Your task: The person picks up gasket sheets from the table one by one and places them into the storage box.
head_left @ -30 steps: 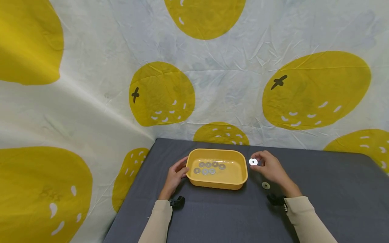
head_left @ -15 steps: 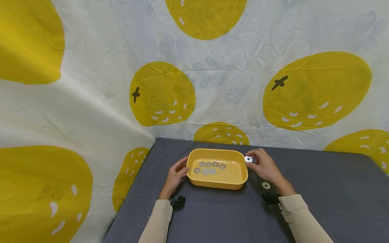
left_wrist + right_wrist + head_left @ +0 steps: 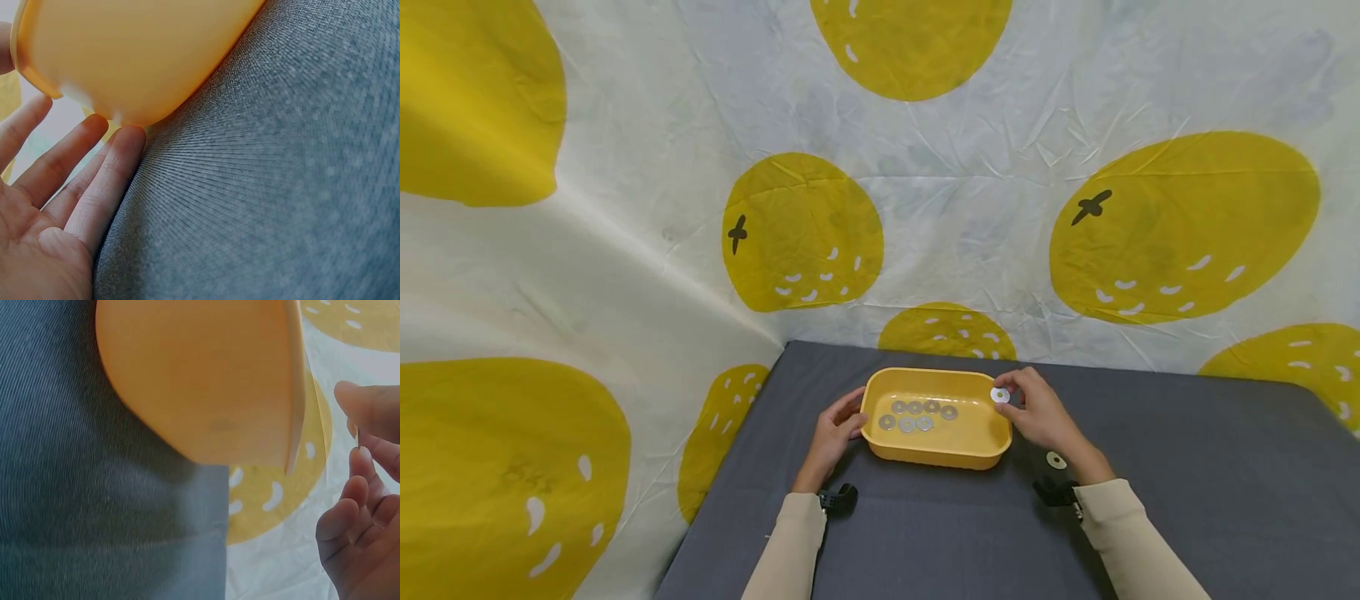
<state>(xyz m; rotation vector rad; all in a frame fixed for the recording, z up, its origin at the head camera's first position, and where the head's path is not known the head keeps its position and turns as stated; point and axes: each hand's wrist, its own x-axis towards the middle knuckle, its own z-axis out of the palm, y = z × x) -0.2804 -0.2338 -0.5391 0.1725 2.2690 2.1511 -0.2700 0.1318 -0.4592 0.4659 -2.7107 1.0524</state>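
In the head view my right hand (image 3: 1036, 410) pinches a round metal washer (image 3: 999, 395) between thumb and fingers, over the right end of a yellow plastic tub (image 3: 937, 456). The right wrist view shows the pinched washer (image 3: 358, 437) edge-on and thin, beside the tub's rim. My left hand (image 3: 833, 429) holds the tub's left end, its thumb at the rim. In the left wrist view its fingertips (image 3: 132, 140) touch the outer wall. Several flat washers (image 3: 914, 407) lie in two rows on the tub's floor, towards the left.
One more washer (image 3: 1056, 460) lies on the dark grey cloth (image 3: 940, 533), below my right hand. Behind the table hangs a white curtain (image 3: 970, 225) with a yellow fruit print. Another stretch of curtain runs along the left side.
My right hand has moved left with the washer, from beside the tub to over its right rim. The left hand, the tub and the washers in it stay put.
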